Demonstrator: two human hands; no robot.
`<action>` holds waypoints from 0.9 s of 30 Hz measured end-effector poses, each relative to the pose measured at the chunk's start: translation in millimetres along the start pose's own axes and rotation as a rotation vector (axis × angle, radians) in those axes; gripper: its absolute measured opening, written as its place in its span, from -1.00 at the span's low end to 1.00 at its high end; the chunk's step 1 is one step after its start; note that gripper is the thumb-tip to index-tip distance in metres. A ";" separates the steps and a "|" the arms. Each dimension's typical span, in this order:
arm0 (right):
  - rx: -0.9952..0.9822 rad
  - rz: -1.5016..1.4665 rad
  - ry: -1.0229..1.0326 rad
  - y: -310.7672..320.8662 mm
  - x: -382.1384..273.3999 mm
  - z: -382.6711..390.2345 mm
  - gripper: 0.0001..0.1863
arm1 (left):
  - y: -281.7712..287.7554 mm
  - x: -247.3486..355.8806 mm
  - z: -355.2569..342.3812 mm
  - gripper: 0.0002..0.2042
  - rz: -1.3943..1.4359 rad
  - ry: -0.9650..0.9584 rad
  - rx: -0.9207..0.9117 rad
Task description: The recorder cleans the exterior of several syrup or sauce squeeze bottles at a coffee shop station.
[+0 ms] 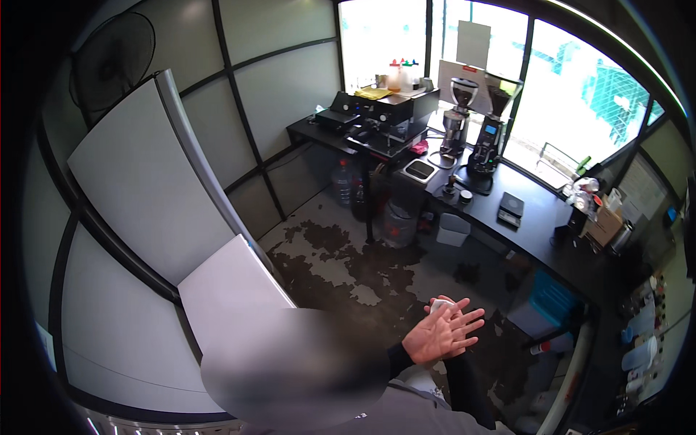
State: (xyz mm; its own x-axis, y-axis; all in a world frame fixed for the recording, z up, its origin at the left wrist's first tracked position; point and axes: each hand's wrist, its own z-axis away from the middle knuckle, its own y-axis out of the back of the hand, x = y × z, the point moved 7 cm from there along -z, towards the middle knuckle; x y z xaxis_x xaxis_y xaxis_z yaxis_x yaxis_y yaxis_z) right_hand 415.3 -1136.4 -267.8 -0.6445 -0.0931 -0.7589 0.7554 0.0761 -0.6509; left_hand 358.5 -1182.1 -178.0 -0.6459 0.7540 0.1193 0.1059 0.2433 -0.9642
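My left hand (433, 335) is open, palm up, with its fingers spread toward the right. It lies across my right hand (455, 351), which is mostly hidden beneath it. A small white item (441, 306), too small to name, shows between the hands, apparently held by my right hand. Both dark-sleeved forearms come from the lower part of the view, over my grey top (428, 412). A large blurred patch covers the area to the left of my left forearm.
Pale wall panels stand left, with a black fan (112, 51). Ahead, a black counter (536, 243) bears an espresso machine (391, 112), two grinders (482, 141) and a scale (511, 206). Below are water bottles (342, 181), a white bin (452, 230), a blue crate (551, 297) and patchy flooring (348, 261).
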 end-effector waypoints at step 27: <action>-0.018 -0.364 -0.517 48.9 -57.1 -445.2 -0.68 | -14.0 592.6 -223.0 -0.68 -1.564 -0.791 0.605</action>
State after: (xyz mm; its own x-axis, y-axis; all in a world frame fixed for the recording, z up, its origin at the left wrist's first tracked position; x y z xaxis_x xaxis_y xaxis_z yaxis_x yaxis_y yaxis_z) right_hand 436.4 -685.4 -265.7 -0.7160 -0.5831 -0.3837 0.4938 -0.0345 -0.8689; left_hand 142.8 -602.7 -41.0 -0.0553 -0.3838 0.9218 -0.9980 -0.0074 -0.0629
